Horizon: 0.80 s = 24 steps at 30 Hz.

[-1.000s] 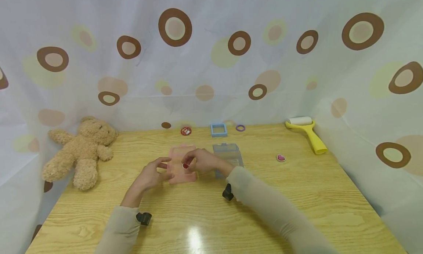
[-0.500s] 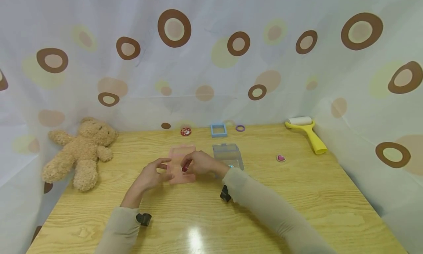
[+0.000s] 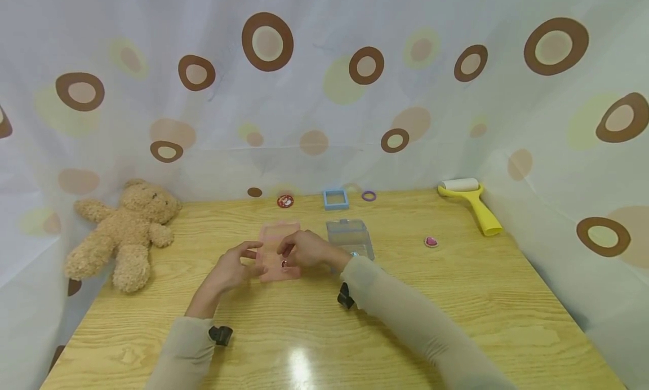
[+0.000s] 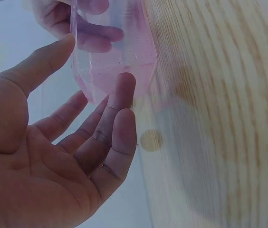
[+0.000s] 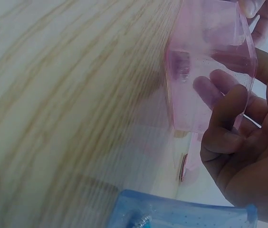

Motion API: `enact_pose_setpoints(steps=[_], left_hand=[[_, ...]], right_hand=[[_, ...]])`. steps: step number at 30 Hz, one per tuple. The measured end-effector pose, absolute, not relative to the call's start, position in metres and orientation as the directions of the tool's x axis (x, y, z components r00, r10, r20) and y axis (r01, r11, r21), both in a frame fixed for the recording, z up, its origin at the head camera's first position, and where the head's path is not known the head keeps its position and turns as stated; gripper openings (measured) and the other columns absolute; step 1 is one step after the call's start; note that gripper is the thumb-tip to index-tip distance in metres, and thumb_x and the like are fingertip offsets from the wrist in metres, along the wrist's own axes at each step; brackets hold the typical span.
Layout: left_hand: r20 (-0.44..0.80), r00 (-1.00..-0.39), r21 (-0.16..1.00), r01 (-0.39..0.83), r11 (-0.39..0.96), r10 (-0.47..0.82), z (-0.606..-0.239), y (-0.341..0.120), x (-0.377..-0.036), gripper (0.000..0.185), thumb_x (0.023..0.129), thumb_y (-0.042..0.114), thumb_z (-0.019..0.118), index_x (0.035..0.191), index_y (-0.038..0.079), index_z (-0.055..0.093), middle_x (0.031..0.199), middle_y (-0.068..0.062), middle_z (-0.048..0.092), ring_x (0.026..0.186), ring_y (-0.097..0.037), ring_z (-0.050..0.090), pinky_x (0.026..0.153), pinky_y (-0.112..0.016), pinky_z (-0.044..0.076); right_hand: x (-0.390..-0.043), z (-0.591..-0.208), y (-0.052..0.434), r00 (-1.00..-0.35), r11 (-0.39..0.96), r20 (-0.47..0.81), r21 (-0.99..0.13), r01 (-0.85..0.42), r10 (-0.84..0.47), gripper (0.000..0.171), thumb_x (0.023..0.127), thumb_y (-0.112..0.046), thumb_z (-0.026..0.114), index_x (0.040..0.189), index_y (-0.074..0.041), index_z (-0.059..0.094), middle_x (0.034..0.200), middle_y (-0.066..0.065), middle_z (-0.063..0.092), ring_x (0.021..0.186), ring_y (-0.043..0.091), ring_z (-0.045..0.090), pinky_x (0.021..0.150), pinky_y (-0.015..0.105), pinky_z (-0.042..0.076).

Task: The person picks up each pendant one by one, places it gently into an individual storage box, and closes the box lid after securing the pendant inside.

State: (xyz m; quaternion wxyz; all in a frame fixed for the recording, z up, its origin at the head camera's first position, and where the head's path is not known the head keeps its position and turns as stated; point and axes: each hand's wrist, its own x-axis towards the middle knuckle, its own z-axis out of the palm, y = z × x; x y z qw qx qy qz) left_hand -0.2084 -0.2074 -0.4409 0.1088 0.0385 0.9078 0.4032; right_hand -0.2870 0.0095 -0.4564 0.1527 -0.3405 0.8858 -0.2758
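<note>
In the head view, my left hand is at the left side of an open, clear pink plastic box, its thumb and fingers spread and touching the edge. My right hand reaches over the box from the right. Its fingers dip inside, seen through the pink wall in the right wrist view, with nothing visibly pinched. A small dark-red ornament with a pale rim lies in the box below those fingertips. Beside it, partly under my right wrist, stands an open clear blue box holding a small shiny blue piece.
A pink heart ornament lies to the right. Along the back are a round red badge, a blue square frame, a purple ring and a yellow-handled lint roller. A teddy bear sits at left.
The red ornament, pinched in my right fingers earlier, has gone down into the pink box and now lies below the fingertips. My left hand has stayed in place.
</note>
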Motion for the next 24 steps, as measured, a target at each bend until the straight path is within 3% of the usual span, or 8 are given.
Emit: enact_pose_setpoints(steps=[8, 18, 24], left_hand=[[-0.179, -0.972, 0.746, -0.032, 0.665, 0.154, -0.442, -0.208, -0.209, 0.063, 0.092, 0.024, 0.072, 0.148, 0.013, 0.045, 0.137, -0.022, 0.058, 0.121, -0.039, 0.058, 0.087, -0.044, 0.054], [-0.18, -0.973, 0.745, -0.04, 0.666, 0.144, -0.442, -0.207, -0.209, 0.064, 0.092, 0.023, 0.072, 0.149, 0.014, 0.045, 0.137, -0.022, 0.057, 0.119, -0.038, 0.059, 0.085, -0.04, 0.054], [-0.171, -0.974, 0.746, -0.03, 0.665, 0.148, -0.442, -0.207, -0.209, 0.064, 0.092, 0.023, 0.072, 0.149, 0.013, 0.045, 0.137, -0.023, 0.057, 0.118, -0.038, 0.06, 0.085, -0.041, 0.054]], right_hand=[[-0.284, -0.449, 0.013, -0.712, 0.588, -0.086, -0.637, -0.499, -0.697, 0.023, 0.087, -0.018, 0.077, 0.109, -0.013, 0.073, 0.101, -0.001, 0.075, 0.091, 0.011, 0.068, 0.084, 0.027, 0.052], [-0.285, -0.442, 0.019, -0.715, 0.579, -0.081, -0.652, -0.489, -0.695, 0.028, 0.088, -0.016, 0.073, 0.115, -0.012, 0.071, 0.099, -0.005, 0.074, 0.087, 0.006, 0.065, 0.078, 0.023, 0.051], [-0.285, -0.434, 0.026, -0.7, 0.541, -0.066, -0.687, -0.485, -0.712, 0.028, 0.09, -0.013, 0.07, 0.118, -0.008, 0.07, 0.104, 0.004, 0.074, 0.093, 0.018, 0.068, 0.073, 0.025, 0.052]])
